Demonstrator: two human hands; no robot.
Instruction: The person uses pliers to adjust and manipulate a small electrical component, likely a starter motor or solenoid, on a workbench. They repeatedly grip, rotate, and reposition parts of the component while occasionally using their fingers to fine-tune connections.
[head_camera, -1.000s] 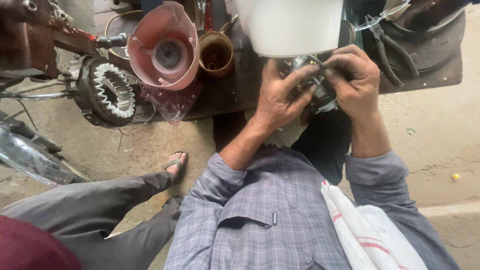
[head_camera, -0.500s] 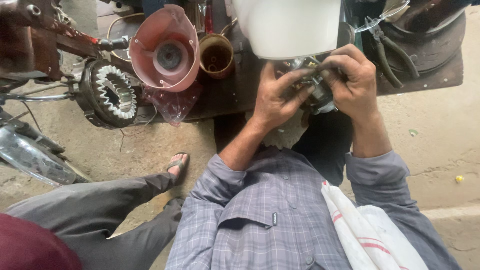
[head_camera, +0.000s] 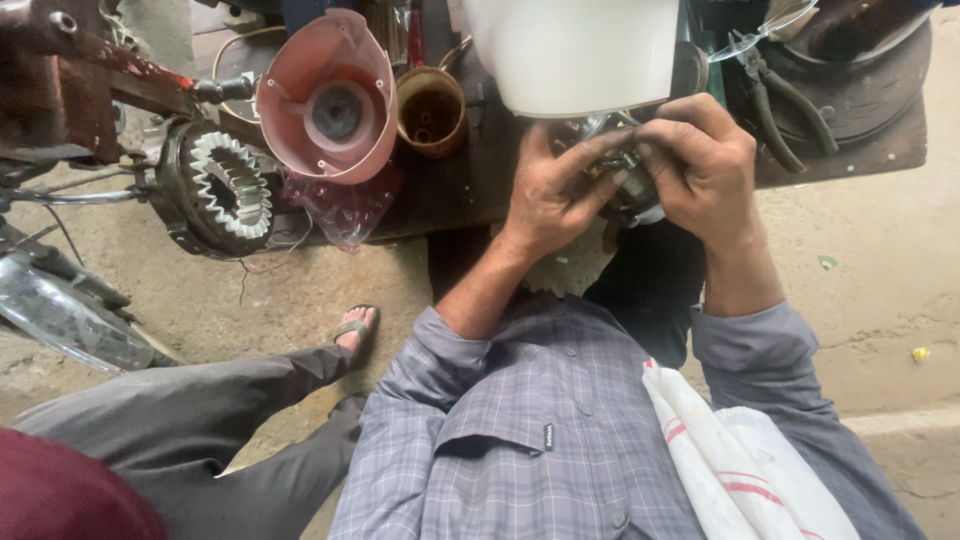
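My left hand (head_camera: 545, 195) and my right hand (head_camera: 700, 165) meet around a small dark metal motor part (head_camera: 618, 165), gripping it from both sides. The part is mostly hidden by my fingers. It sits just below a large white plastic housing (head_camera: 570, 50) that covers its top. My left thumb and fingers press on the part's left side, and my right fingers curl over its right side. Under the hands lies a dark wooden work board (head_camera: 450, 195).
A pink funnel-shaped cover (head_camera: 330, 100), a brass-coloured cup (head_camera: 430, 110) and a toothed ring-shaped stator (head_camera: 225, 185) lie to the left. Pliers (head_camera: 775, 100) rest at the right. A white red-striped cloth (head_camera: 740, 460) hangs on my shoulder. Another person's sandalled foot (head_camera: 355, 330) is nearby.
Both hands stay on the metal part under the white housing. The fingers have shifted only slightly on it.
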